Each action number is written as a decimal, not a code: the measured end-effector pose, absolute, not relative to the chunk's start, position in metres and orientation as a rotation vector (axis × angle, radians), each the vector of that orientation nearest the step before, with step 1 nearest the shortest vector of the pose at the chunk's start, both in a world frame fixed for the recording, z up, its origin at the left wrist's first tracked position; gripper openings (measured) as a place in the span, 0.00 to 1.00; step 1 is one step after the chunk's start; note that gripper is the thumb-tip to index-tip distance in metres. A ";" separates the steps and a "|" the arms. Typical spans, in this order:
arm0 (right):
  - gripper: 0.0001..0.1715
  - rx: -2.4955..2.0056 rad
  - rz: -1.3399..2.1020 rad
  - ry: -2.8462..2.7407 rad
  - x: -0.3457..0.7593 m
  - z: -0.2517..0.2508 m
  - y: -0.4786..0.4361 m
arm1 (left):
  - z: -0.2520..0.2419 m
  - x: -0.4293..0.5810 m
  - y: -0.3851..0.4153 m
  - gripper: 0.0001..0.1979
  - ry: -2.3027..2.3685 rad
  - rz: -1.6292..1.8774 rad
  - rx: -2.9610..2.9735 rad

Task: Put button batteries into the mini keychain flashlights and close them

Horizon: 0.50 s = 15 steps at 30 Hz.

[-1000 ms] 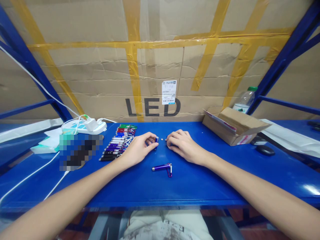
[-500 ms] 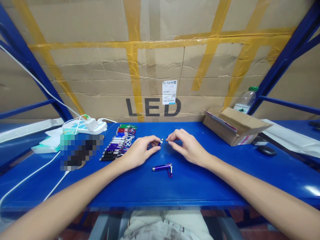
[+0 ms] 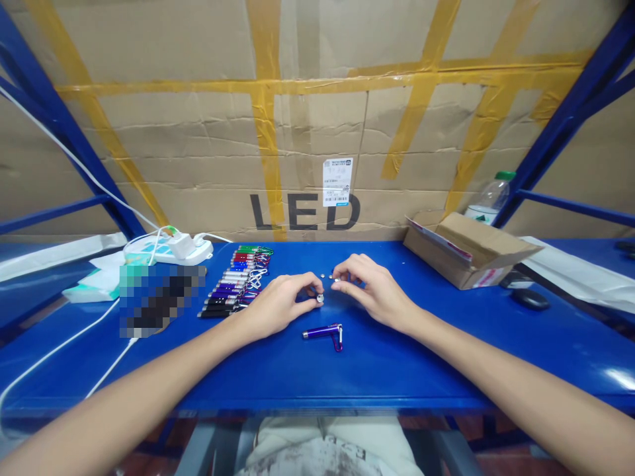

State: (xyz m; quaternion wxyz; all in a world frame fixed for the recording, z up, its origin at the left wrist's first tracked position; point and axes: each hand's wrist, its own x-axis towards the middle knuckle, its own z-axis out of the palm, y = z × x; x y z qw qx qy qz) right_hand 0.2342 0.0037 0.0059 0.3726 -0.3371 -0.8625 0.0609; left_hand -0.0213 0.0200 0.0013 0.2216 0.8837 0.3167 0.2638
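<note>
Both hands are rested close together on the blue desk (image 3: 397,370). A small silver-tipped part (image 3: 320,299) is pinched between the curled thumb and fingers of the left hand (image 3: 280,305). The right hand (image 3: 372,291) has its fingertips drawn together over a tiny silver piece (image 3: 337,280); whether it is gripped cannot be told. A purple keychain torch (image 3: 321,332) is laid just before the hands, and a row of similar torches (image 3: 233,291) lies to the left.

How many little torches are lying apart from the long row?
1: the purple metal keychain torch lies alone on the blue table. The left hand pinches a small silver-tipped piece, maybe part of another.
</note>
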 end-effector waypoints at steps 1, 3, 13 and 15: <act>0.10 -0.867 0.155 -2.214 0.234 0.006 0.003 | 0.002 -0.021 0.020 0.07 0.877 0.730 2.451; 0.10 -0.871 0.159 -2.225 0.233 0.007 0.002 | 0.003 -0.021 0.020 0.07 0.888 0.735 2.470; 0.09 -0.887 0.208 -2.200 0.232 0.006 0.001 | 0.004 -0.021 0.020 0.12 0.913 0.730 2.547; 0.09 -0.882 0.233 -2.194 0.231 0.006 0.001 | 0.004 -0.020 0.020 0.13 0.906 0.724 2.531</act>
